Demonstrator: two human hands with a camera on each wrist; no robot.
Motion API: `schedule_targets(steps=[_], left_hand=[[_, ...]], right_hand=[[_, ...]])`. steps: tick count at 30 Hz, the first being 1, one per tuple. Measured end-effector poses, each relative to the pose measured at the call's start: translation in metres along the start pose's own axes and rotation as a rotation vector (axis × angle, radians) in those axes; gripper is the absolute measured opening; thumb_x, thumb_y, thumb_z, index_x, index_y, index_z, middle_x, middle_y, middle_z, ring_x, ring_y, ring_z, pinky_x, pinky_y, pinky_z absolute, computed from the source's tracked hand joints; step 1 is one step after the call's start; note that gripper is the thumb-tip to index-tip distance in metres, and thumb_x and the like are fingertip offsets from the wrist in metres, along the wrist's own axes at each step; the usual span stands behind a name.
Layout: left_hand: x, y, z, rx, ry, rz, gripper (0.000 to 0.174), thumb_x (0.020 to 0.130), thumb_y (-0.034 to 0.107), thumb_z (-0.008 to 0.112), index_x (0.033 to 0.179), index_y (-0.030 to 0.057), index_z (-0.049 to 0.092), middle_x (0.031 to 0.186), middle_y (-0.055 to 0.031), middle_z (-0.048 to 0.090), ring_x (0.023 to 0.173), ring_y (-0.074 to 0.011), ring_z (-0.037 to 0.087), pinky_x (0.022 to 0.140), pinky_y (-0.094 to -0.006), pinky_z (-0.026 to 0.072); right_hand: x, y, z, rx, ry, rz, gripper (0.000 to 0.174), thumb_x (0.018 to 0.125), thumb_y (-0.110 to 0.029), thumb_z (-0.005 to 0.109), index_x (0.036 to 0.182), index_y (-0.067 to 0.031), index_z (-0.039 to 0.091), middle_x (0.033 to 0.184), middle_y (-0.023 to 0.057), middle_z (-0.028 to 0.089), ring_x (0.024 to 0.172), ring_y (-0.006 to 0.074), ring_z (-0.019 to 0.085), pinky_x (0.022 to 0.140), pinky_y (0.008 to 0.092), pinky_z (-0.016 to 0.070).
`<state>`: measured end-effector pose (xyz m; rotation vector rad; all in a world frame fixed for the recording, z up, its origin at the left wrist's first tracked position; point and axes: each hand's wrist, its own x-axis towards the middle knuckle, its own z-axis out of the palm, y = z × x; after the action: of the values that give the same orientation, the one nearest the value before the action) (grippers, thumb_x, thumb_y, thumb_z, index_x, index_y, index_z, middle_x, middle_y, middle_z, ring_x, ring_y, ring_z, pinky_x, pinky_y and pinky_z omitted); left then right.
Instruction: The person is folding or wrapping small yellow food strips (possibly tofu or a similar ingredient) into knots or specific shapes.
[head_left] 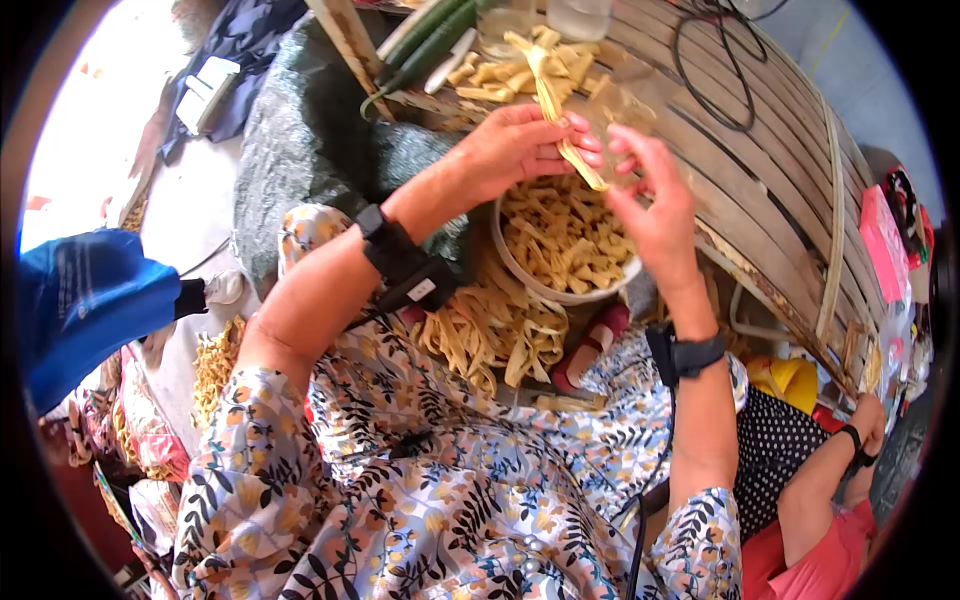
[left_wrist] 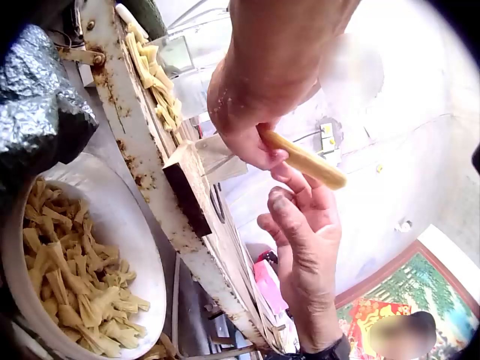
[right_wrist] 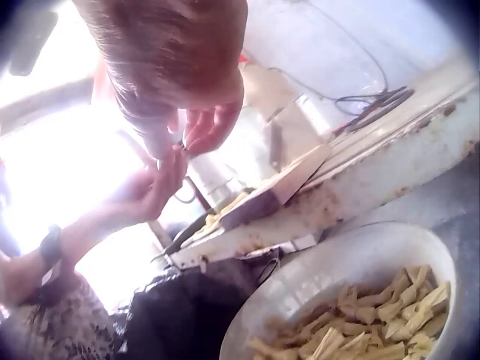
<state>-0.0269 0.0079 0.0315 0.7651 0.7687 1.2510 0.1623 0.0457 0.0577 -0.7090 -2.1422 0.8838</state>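
Note:
A folded yellow strip [head_left: 556, 112] is pinched in the left hand [head_left: 515, 150], slanting above a white bucket [head_left: 510, 262] of knotted yellow pieces. The right hand [head_left: 658, 200] is raised beside the strip's lower end, fingers bent and spread apart from the thumb, with nothing seen between them. In the left wrist view, the strip [left_wrist: 307, 161] sticks out from the left hand [left_wrist: 259, 112], and the right hand [left_wrist: 304, 255] is just below it. The right wrist view shows both hands close together, the strip hidden there.
On the slatted table [head_left: 720, 170] lie more yellow pieces [head_left: 500, 78], green cucumbers [head_left: 425, 42], jars and a black cable [head_left: 715, 75]. Loose yellow strips [head_left: 495, 335] lie below the bucket. Another person's arm [head_left: 825, 480] is at the lower right.

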Motion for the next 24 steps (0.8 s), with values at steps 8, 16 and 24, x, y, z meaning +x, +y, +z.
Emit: schedule_targets(steps=[8,16,24], left_hand=[[0.003,-0.005,-0.009,-0.220,-0.065,-0.070,0.031,0.091,0.020,0.044,0.115,0.0010,0.049,0.107,-0.0094,0.057,0.098,-0.0175,0.056,0.088,-0.0322,0.0448],[0.002,-0.011,-0.007,0.017,0.052,-0.087,0.027,0.087,0.012,0.048,0.111,-0.0015,0.051,0.101,-0.0105,0.059,0.091,-0.0166,0.058,0.082,-0.0320,0.0484],[0.001,-0.014,0.003,-0.065,0.136,-0.198,0.021,0.089,0.016,0.046,0.101,-0.0006,0.051,0.094,-0.0082,0.058,0.083,-0.0167,0.060,0.075,-0.0297,0.0510]], right_hand=[[0.004,0.005,0.021,-0.146,0.145,-0.369,0.029,0.063,0.003,0.065,0.090,-0.0059,0.062,0.094,0.0054,0.057,0.078,0.0210,0.056,0.064,0.0287,0.0469],[0.000,-0.007,0.020,-0.293,0.021,-0.432,0.027,0.064,-0.003,0.064,0.091,-0.0037,0.060,0.097,0.0074,0.059,0.080,0.0259,0.056,0.066,0.0328,0.0464],[0.012,-0.012,0.033,0.315,0.068,0.060,0.006,0.080,-0.003,0.056,0.086,-0.0006,0.057,0.077,0.0053,0.058,0.064,0.0147,0.054,0.057,0.0234,0.0438]])
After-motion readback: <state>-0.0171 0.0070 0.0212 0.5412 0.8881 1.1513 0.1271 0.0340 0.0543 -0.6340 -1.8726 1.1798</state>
